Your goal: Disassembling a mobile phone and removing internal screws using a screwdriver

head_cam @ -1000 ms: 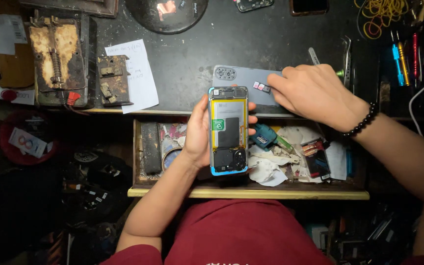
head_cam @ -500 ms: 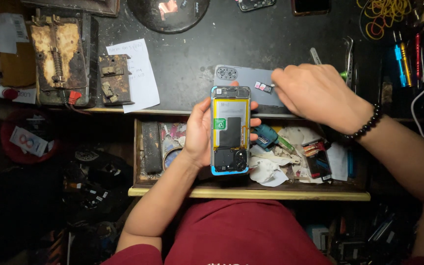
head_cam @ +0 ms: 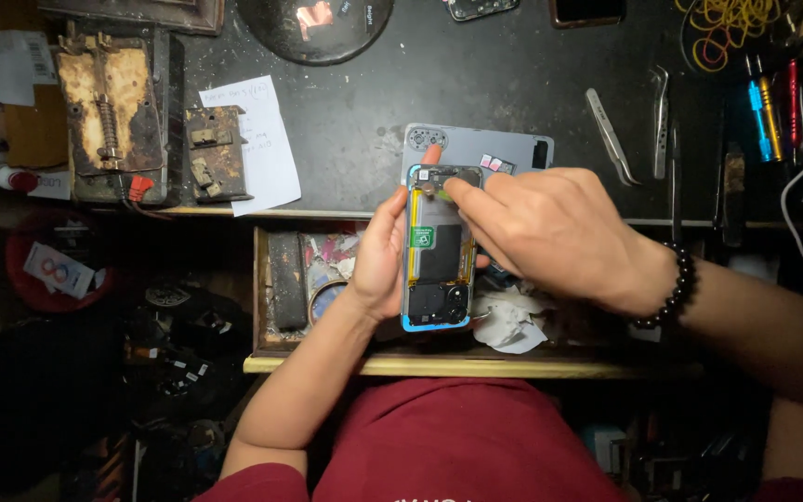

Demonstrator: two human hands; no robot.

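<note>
Phone (head_cam: 437,249), back off, sits clamped in our left hand (head_cam: 378,256) grip over the open drawer (head_cam: 276,279); right hand (head_cam: 550,228) fingertips pinch together at 12 o'clock. A slip could tear the exposed parts or drop it among the drawer's clutter.

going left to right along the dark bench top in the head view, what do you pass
rusty jig → small rusty block → paper note → grey back cover → tweezers → second tweezers → blue tool → red tool
</note>
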